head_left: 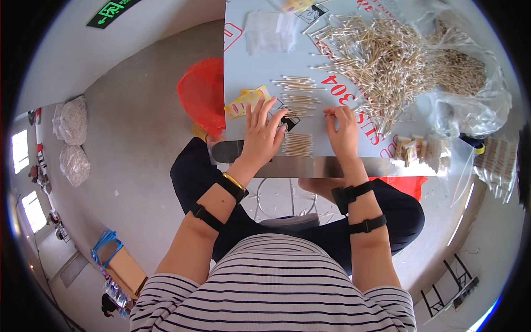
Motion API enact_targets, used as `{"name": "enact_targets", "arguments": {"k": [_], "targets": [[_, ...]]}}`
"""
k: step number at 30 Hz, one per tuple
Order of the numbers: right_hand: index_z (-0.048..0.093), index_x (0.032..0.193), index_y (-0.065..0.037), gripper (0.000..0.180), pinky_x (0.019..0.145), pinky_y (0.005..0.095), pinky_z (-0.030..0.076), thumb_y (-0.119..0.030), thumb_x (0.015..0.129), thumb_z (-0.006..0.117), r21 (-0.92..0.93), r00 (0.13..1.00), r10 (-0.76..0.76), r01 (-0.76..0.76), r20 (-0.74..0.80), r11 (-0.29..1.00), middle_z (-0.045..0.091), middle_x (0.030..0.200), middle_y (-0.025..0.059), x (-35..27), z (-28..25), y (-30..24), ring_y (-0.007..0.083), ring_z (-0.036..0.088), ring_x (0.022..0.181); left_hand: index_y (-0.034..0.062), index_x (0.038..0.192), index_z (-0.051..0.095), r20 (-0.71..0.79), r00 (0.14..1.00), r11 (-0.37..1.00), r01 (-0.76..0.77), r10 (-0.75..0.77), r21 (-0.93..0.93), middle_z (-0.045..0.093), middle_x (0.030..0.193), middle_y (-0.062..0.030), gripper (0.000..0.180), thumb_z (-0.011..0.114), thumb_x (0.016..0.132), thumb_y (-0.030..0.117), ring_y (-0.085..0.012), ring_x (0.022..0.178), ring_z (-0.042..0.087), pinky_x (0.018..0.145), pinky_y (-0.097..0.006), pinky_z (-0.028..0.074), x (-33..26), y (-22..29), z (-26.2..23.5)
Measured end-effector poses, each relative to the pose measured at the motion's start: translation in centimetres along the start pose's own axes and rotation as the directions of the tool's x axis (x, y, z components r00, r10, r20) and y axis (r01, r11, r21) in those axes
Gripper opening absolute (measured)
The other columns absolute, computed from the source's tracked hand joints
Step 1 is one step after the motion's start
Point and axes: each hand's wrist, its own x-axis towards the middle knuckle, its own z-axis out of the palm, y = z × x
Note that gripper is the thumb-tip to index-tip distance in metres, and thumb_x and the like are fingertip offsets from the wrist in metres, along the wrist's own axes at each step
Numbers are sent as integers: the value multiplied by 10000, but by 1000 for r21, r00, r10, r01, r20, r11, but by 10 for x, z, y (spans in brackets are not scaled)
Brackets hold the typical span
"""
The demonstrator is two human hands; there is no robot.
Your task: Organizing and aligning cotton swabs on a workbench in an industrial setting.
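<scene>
My left hand point(262, 134) is spread flat over the table's near left part, fingers apart, its fingertips beside the left ends of a small row of cotton swabs point(298, 112). My right hand point(344, 133) is at the right of these rows, thumb and forefinger brought together; whatever they may hold is too small to make out. Between the hands, a neat block of side-by-side swabs point(297, 144) lies near the table's front edge. More loose rows of swabs point(298, 84) lie farther back. Yellow printed packets point(246, 102) are partly under my left fingers.
A large heap of loose swabs point(381, 61) spreads from a clear plastic bag point(473, 113) at the right. Clear sleeves point(271, 32) lie at the back left. Small filled packs point(412, 149) stand near the front right edge. A red bag point(200, 94) hangs by the left edge.
</scene>
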Motion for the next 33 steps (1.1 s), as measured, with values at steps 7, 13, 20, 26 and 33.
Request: {"name": "enact_targets", "arguments": {"k": [7,13,20,26,33], "targets": [[711,976,-101,112,836,430,453,-73,868,720,1,999,0,0,48,1000,646,947,54,4,9,-2,292,606,947,194,1389,622,79,991,989,-115,107,94,397,1591,-102,423,671,971,238,-375,1543,273,1244,-665,153,19,13,5],[704,952,-105,99,823,435,436,-77,858,718,-8,1000,-6,6,-5,1000,639,926,47,3,18,6,292,595,926,198,1423,615,85,993,986,-97,86,137,379,1617,-99,450,659,987,301,-360,1561,238,1251,-662,131,23,8,12],[682,929,-122,88,819,433,427,-95,851,713,-84,995,-40,32,-95,996,613,909,49,0,27,5,291,582,912,199,1540,512,119,989,975,-109,87,194,344,1661,-90,565,603,1020,398,-352,1569,232,1254,-664,118,20,8,15],[674,938,-131,96,820,432,429,-116,852,712,-138,991,-58,41,-120,990,606,918,52,-2,29,2,290,580,916,135,1592,433,128,988,969,-109,82,220,293,1698,-100,657,549,1037,468,-362,1585,206,1259,-657,107,18,9,22],[661,943,-131,93,817,429,431,-122,858,697,-161,992,-52,34,-112,986,604,915,53,-3,27,1,286,581,915,74,1625,340,74,996,989,-67,57,131,265,1708,-131,727,535,1046,468,-383,1591,187,1263,-644,97,30,14,21]]}}
